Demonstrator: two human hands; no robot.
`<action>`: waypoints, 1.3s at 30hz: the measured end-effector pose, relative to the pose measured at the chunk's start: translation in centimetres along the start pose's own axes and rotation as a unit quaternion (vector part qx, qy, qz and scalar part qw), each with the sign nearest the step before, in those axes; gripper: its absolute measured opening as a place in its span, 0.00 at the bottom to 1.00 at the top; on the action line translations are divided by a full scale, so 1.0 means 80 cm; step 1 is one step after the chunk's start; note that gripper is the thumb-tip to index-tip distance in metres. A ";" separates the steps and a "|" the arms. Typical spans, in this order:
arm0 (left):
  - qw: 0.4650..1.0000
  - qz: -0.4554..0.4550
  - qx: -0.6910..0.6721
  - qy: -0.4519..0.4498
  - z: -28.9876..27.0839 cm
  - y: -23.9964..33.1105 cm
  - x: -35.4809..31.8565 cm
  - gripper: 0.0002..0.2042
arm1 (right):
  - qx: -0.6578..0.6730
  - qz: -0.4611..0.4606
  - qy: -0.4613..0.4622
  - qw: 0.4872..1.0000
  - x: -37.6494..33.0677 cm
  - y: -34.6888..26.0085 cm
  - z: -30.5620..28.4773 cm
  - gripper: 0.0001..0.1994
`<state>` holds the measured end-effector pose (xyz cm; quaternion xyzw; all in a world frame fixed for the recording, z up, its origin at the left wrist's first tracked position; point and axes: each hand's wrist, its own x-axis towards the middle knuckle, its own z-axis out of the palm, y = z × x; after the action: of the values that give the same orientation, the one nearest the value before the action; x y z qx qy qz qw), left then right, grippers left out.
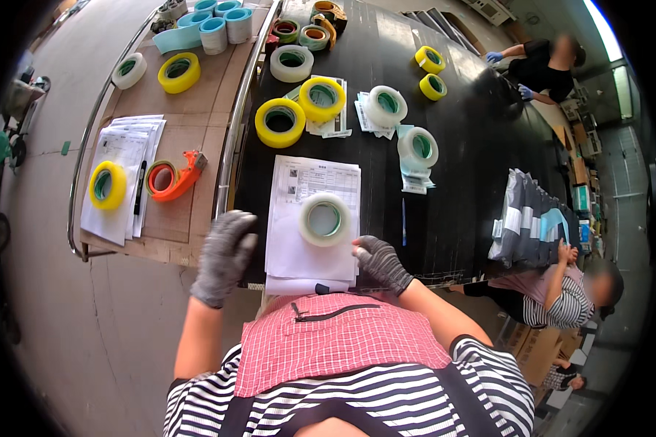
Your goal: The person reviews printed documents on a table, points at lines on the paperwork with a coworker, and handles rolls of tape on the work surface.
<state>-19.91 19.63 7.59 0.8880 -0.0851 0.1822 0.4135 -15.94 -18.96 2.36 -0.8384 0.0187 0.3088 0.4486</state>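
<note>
Flanking translucent tape roll [324,242], left hand [227,255], right hand [383,264], knit-gloved

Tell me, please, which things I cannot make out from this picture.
All in the head view:
Left hand: its palm is hidden by the back of the hand.
Right hand: whether it touches the clear tape roll is too fine to tell.
Papers: that roll covers part of the top sheet.
Distant person at lower right: too small for detail.
</note>
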 end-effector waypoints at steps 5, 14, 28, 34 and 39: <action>0.988 -0.121 0.018 -0.094 0.172 0.030 -0.047 0.25 | -0.023 -0.046 0.048 0.998 -0.015 0.065 -0.044 0.13; 0.936 -0.324 0.099 -0.092 0.276 0.026 -0.048 0.38 | 0.050 -0.285 0.012 0.957 -0.085 -0.058 -0.195 0.11; 0.934 -0.351 -0.001 -0.071 0.299 0.014 -0.022 0.24 | -0.249 -0.627 -0.145 0.724 -0.264 -0.264 -0.290 0.14; 0.913 -0.383 0.077 -0.114 0.269 0.054 -0.007 0.29 | -0.156 -0.601 -0.074 0.780 -0.236 -0.264 -0.280 0.13; 0.926 -0.367 0.056 -0.066 0.256 0.027 -0.026 0.26 | 0.112 -0.337 0.012 0.935 -0.128 -0.238 -0.234 0.13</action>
<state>-17.31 2.58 -3.87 0.8888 0.2305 -0.0366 0.3945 -8.94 -24.42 29.53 -0.7435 -0.2247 0.1257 0.6172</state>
